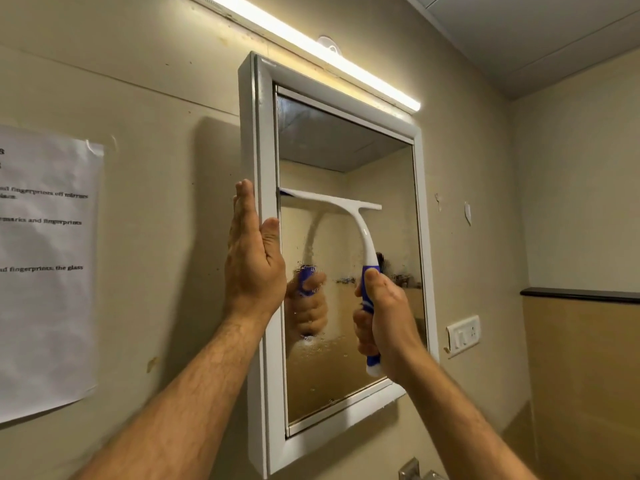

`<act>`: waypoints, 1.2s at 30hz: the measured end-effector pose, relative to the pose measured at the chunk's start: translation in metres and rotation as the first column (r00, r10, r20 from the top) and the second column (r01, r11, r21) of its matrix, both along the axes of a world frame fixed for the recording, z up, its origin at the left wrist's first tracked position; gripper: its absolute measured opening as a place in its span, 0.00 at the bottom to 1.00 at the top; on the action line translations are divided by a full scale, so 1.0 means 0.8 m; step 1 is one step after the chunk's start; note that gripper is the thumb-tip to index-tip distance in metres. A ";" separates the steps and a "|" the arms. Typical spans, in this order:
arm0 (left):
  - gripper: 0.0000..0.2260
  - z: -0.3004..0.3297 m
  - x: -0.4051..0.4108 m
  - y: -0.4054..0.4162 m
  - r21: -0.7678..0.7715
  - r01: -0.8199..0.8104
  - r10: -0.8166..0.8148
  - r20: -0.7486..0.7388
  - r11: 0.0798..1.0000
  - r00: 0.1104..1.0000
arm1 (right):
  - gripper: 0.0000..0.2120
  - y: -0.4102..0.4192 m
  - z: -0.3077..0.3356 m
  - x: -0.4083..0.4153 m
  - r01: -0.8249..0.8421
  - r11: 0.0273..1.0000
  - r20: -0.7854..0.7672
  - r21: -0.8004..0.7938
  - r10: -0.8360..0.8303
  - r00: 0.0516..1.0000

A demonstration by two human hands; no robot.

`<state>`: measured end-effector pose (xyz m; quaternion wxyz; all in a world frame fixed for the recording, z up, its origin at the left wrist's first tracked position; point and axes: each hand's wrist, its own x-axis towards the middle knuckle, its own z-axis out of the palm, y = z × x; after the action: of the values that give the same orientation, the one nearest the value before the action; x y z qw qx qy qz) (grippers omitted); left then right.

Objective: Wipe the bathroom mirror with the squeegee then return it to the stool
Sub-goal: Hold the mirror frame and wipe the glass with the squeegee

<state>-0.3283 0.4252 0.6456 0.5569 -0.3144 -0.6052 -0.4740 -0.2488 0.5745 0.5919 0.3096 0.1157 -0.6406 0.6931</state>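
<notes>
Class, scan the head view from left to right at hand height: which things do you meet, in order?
Paper notice → left hand on the mirror frame → squeegee → right hand → wall switch

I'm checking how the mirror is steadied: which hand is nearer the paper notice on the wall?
Left. The left hand rests flat against the mirror frame's left edge, on the side facing the paper notice. The right hand grips the squeegee handle across the glass, farther away.
</notes>
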 end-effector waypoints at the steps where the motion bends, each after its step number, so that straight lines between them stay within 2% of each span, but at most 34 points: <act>1: 0.25 0.000 -0.001 0.000 0.000 -0.003 0.003 -0.001 1.000 1.000 | 0.17 0.001 0.007 0.001 0.011 1.000 0.004 0.002 -0.011 1.000; 7: 0.25 0.000 -0.001 0.001 -0.009 -0.018 0.018 0.004 1.000 1.000 | 0.18 0.004 0.065 0.002 0.005 1.000 0.015 -0.015 -0.005 1.000; 15: 0.25 -0.001 0.002 0.001 0.001 0.000 0.000 0.011 1.000 1.000 | 0.17 -0.004 -0.017 0.011 -0.020 1.000 0.033 -0.021 0.021 0.999; 22: 0.25 -0.001 0.001 0.002 0.007 -0.011 0.011 0.006 1.000 1.000 | 0.18 0.005 0.044 0.013 0.007 1.000 0.076 -0.010 -0.006 0.997; 30: 0.24 -0.001 0.002 0.001 0.019 -0.001 0.001 0.008 1.000 1.000 | 0.17 0.010 -0.047 0.023 -0.015 1.000 0.090 -0.003 0.016 0.996; 36: 0.24 -0.003 0.001 0.001 0.025 -0.036 0.036 0.010 0.999 0.999 | 0.17 0.014 -0.011 0.018 0.003 0.999 0.058 0.033 -0.005 0.998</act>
<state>-0.3276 0.4259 0.6429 0.5663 -0.2941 -0.6074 -0.4732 -0.2347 0.5857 0.5832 0.2905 0.0993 -0.6606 0.6850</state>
